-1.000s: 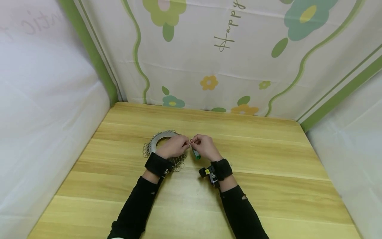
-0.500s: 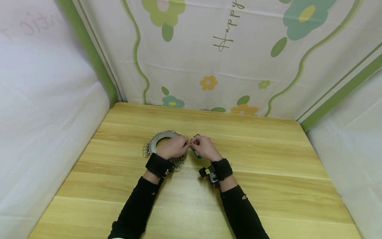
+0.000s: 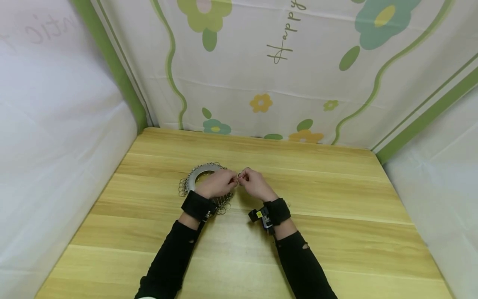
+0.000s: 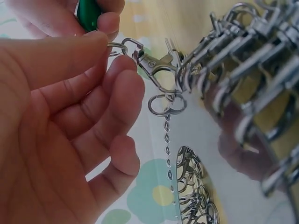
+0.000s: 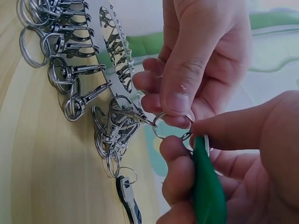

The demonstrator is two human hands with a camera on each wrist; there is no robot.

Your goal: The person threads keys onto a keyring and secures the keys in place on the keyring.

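A flat silver metal ring (image 3: 191, 179) lies on the table with several swivel clasps around its edge, each bearing split rings. My left hand (image 3: 220, 182) reaches over it, thumb and forefinger pinching a split ring (image 5: 159, 120). A lobster clasp (image 4: 154, 65) links that split ring to the metal ring. Beside it my right hand (image 3: 257, 185) pinches a green plastic tag (image 5: 208, 186) against the split ring. Whether the tag is threaded on the split ring cannot be seen. The fingers cover part of the tag in both wrist views.
Keys (image 5: 126, 198) with a dark head hang from a clasp near the hands. Wooden table (image 3: 328, 187) extends on both sides. A flower-printed cloth (image 3: 231, 74) rises at the table's back edge, and white cloth walls (image 3: 63, 145) stand left and right.
The green tag showed below my right hand before and is now hidden there in the head view. Both hands stay almost in place, with small finger movements at the split ring.
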